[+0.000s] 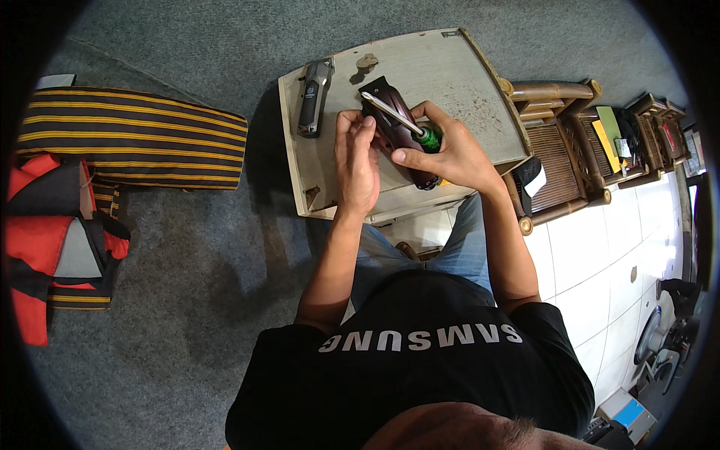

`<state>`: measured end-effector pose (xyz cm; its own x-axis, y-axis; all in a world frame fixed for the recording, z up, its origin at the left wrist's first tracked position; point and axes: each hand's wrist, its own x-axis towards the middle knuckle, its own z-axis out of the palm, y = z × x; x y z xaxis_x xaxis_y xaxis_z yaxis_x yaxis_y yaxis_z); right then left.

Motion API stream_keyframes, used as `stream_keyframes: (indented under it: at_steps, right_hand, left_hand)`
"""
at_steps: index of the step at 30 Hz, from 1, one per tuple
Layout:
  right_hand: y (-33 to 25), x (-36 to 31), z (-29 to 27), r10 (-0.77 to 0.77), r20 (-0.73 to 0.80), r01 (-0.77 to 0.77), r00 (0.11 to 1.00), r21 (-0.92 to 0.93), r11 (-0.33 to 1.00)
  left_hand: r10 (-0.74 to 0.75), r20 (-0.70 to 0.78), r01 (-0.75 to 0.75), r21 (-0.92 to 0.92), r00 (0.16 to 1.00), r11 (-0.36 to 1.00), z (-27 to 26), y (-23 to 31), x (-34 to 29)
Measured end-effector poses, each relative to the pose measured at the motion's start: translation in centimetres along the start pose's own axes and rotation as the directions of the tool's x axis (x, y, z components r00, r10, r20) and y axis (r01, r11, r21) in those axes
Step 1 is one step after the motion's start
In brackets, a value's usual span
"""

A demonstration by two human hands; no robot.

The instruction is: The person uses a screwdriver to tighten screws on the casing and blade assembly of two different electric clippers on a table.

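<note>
Left hand [355,161] steadies the dark clipper [396,131] on the counter [450,75], fingers pressed against its side near the head. Right hand [448,154] is clamped on a green-handled screwdriver [401,121], tip at the clipper's top end. Its casing looks closed, so opening seems barely begun; a grey clipper [313,97] lies apart.

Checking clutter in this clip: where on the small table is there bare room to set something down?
The table is bare along its far right side, beyond the right hand. The near left corner below the grey clipper is free. The middle is crowded by the left hand, dark red clipper and screwdriver.
</note>
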<state>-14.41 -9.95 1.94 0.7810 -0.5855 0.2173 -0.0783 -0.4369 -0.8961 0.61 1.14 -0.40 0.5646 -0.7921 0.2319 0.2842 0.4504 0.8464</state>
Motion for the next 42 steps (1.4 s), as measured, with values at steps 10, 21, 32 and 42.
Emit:
stream_keyframes:
  at_steps: [10, 21, 32, 42]
  right_hand:
    - [-0.04, 0.00, 0.05, -0.004, -0.005, 0.004, 1.000, 0.005, 1.000]
    - [-0.18, 0.00, 0.00, 0.009, 0.001, -0.009, 1.000, 0.005, 1.000]
    - [0.13, 0.01, 0.10, -0.011, -0.008, 0.011, 1.000, -0.002, 1.000]
    - [0.01, -0.03, 0.05, -0.006, -0.006, 0.006, 1.000, 0.001, 1.000]
  left_hand:
    - [0.002, -0.006, -0.002, 0.014, 1.000, 1.000, 0.21, 0.23, -0.03]
    - [-0.002, -0.008, 0.002, 0.014, 1.000, 1.000, 0.20, 0.23, -0.02]
    - [-0.007, 0.004, 0.007, 0.009, 1.000, 1.000, 0.10, 0.22, 0.00]
    - [0.002, 0.006, -0.002, 0.008, 1.000, 1.000, 0.17, 0.18, -0.01]
